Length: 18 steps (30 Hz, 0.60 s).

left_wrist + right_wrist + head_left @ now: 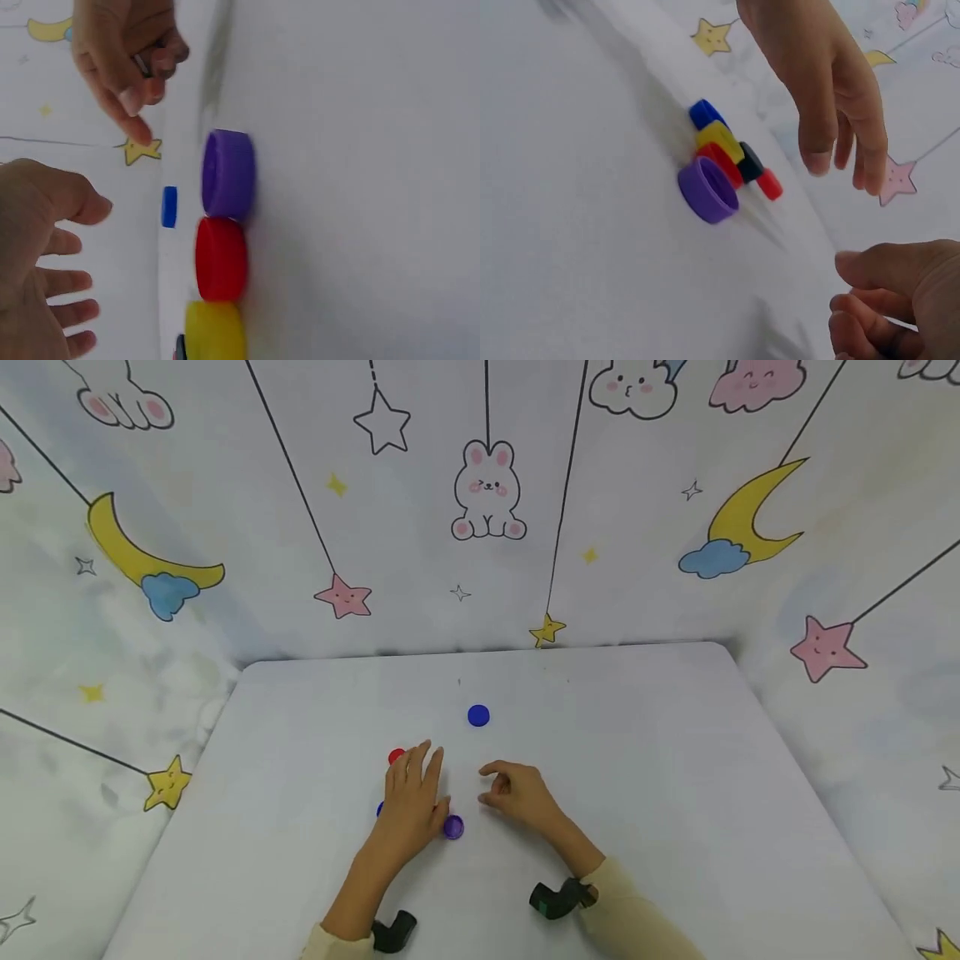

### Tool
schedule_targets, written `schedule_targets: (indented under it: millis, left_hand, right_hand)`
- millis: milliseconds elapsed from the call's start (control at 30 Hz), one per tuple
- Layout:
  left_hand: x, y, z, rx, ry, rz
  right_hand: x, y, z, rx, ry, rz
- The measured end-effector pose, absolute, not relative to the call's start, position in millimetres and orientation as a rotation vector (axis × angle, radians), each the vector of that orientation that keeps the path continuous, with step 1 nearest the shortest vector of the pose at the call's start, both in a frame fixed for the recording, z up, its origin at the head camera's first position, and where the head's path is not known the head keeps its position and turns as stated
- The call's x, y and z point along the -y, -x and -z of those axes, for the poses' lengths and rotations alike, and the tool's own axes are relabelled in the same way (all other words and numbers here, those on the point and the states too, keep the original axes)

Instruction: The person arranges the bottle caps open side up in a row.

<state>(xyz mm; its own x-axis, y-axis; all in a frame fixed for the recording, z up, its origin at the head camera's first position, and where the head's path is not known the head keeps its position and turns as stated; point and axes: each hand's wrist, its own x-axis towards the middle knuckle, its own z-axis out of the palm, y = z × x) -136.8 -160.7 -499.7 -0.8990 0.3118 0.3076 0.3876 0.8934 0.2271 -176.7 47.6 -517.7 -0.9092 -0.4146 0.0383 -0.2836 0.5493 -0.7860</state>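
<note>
Left grip (409,803) is spread, right grip (523,793) loosely curled.

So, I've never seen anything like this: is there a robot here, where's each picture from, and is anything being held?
No robot, just a person's bare left hand and right hand. The wide picture comes from a head-worn camera; the close ones from a small black camera on each wrist. On the smooth white table, round plastic-looking caps form a row: purple cap, red cap, yellow cap, blue cap. Beyond lie a black cap, second red cap and separate blue disc. The left hand's fingers show nothing held; the right hand's are partly curled, so I can't tell.
</note>
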Motion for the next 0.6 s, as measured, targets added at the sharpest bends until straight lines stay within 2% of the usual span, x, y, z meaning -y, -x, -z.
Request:
schedule_targets:
  millis: [167,367,600]
  left_hand:
    - [140,166,486,2.912,0.389,0.526]
    - [123,206,481,3.162,0.285,0.511]
    - [122,264,506,3.202,0.121,0.810]
  right_hand:
    - [-65,189,523,-2.775,0.360,1.346]
    - [-71,206,526,-2.868,0.291,1.289]
    - [-56,235,534,-2.896,0.298,1.262]
